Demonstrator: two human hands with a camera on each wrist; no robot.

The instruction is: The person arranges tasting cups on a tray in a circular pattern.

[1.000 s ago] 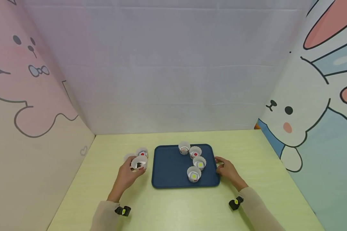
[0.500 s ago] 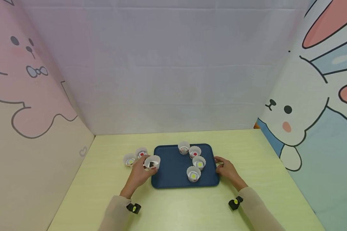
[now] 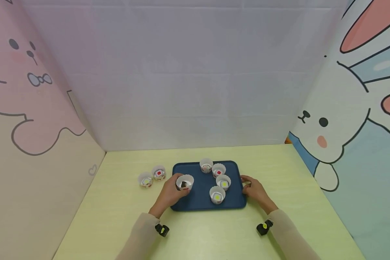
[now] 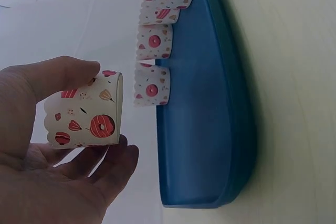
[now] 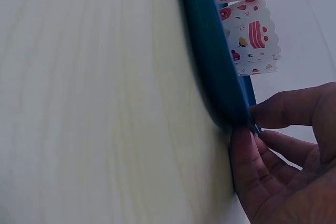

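My left hand (image 3: 169,194) grips a white paper baking cup (image 3: 187,179) above the left part of the blue tray (image 3: 195,206). Something dark lies inside this cup. In the left wrist view the cup (image 4: 84,114) shows a donut print, with the thumb on one side and fingers on the other. At the tray's right edge my right hand (image 3: 258,192) pinches the rim, as the right wrist view shows thumb and fingers at the tray's corner (image 5: 231,103). Several matching cups stand on the tray's right half, the nearest being a cup (image 3: 217,195) with a yellow-marked piece inside.
Two more paper cups stand on the table left of the tray: one (image 3: 145,180) with a yellow mark inside, one (image 3: 159,173) with a red mark. The pale yellow table (image 3: 208,234) meets a white backdrop (image 3: 195,108) behind. Printed side panels flank it.
My left hand has carried the paper baking cup rightward from beside the two loose cups to over the tray. The right hand and the tray have stayed put.
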